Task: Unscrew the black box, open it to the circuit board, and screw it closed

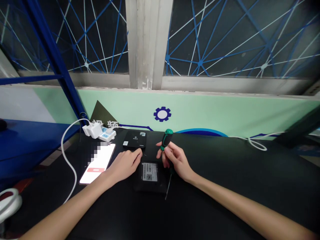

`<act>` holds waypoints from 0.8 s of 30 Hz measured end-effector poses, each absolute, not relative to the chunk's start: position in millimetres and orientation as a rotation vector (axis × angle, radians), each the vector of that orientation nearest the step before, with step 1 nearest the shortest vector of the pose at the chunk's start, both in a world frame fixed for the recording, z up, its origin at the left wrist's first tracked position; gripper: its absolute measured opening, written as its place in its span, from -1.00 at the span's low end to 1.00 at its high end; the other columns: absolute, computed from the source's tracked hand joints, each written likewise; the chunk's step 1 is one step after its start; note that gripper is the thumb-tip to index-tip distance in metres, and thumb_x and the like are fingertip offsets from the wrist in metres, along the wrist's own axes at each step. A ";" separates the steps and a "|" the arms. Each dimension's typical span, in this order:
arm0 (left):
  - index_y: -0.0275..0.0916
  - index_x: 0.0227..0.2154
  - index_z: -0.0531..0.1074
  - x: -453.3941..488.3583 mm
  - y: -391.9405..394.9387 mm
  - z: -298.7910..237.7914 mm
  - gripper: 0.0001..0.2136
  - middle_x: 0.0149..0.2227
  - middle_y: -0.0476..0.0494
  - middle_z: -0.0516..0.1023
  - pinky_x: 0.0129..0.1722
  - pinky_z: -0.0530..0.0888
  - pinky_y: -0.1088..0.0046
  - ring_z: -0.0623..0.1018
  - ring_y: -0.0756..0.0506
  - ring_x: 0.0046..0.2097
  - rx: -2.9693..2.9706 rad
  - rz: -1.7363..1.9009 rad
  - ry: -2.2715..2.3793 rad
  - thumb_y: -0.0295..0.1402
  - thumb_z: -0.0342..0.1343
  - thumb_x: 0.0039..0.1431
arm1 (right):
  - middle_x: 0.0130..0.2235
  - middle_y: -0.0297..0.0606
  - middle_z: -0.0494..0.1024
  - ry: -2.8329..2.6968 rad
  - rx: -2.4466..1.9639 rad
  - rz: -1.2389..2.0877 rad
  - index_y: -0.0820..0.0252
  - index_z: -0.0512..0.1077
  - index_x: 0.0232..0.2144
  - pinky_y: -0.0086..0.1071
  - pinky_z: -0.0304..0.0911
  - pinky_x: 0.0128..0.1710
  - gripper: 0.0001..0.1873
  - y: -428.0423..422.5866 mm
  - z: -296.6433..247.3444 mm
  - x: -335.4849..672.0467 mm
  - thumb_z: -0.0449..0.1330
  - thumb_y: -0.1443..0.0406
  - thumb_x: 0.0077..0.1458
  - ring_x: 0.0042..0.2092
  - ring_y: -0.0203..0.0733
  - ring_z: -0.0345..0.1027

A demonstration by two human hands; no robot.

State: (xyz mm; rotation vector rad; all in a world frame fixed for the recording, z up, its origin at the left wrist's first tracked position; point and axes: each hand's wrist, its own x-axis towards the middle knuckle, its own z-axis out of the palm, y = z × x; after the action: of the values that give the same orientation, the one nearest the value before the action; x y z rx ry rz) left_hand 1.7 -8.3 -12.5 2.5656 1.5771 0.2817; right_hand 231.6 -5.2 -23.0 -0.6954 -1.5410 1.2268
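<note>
My right hand (pixel 176 160) grips a screwdriver (pixel 166 139) with a green and black handle, its thin shaft pointing down past the table (pixel 225 186). Beneath that hand lies a flat black drive case (pixel 150 183) with a white label, its right part hidden by my fingers. My left hand (pixel 126 164) rests on the black tabletop, fingertips near that case's top edge and just below a second black drive case (pixel 135 139). The left hand holds nothing. A lit smartphone (pixel 97 163) lies just left of my left wrist.
A white charger (pixel 92 130) and power strip (pixel 107 134) sit at the back left, with a white cable (pixel 67 156) looping down beside the phone. A blue shelf (pixel 25 143) stands at left. A green wall (pixel 200 113) runs behind the table.
</note>
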 end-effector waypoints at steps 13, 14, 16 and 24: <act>-0.13 -0.17 0.37 1.4 -7.7 -14.0 -0.73 -0.39 -0.08 0.56 -0.40 0.30 0.42 0.61 -0.18 -0.33 2.560 0.293 1.577 -0.29 -0.25 0.45 | -0.37 -0.28 0.58 -1.515 -0.725 1.223 0.16 0.33 -0.15 -0.51 0.10 -0.67 -0.66 -2.5 -27.1 229.3 0.16 0.02 0.27 -0.61 -0.39 0.25; -0.13 -0.18 0.37 1.4 -7.6 -14.3 -0.74 -0.39 -0.07 0.56 -0.41 0.29 0.43 0.61 -0.17 -0.33 2.563 0.291 1.577 -0.28 -0.25 0.45 | -0.36 -0.26 0.57 -1.525 -0.721 1.230 0.18 0.35 -0.14 -0.51 0.12 -0.66 -0.64 -2.9 -25.9 229.5 0.14 0.01 0.28 -0.61 -0.39 0.24; -0.13 -0.19 0.36 1.2 -7.4 -14.8 -0.74 -0.40 -0.06 0.55 -0.44 0.26 0.42 0.60 -0.16 -0.35 2.569 0.290 1.579 -0.28 -0.25 0.45 | -0.34 -0.25 0.56 -1.535 -0.715 1.247 0.20 0.38 -0.12 -0.49 0.15 -0.65 -0.62 -4.0 -23.5 230.3 0.11 0.00 0.30 -0.59 -0.39 0.25; -0.13 -0.20 0.35 0.4 -7.4 -15.9 -0.75 -0.42 -0.05 0.53 -0.45 0.22 0.42 0.58 -0.16 -0.37 2.578 0.305 1.565 -0.29 -0.25 0.45 | -0.33 -0.31 0.56 -1.516 -0.711 1.259 0.13 0.29 -0.01 -0.51 0.10 -0.64 -0.61 -5.2 -22.8 231.8 0.19 0.04 0.26 -0.58 -0.40 0.26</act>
State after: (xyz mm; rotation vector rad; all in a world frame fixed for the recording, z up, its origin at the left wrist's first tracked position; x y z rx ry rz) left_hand 0.4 -7.4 -15.9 2.5777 1.5654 0.3048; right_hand 231.8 -5.2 -22.8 -0.7111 -1.5164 1.2593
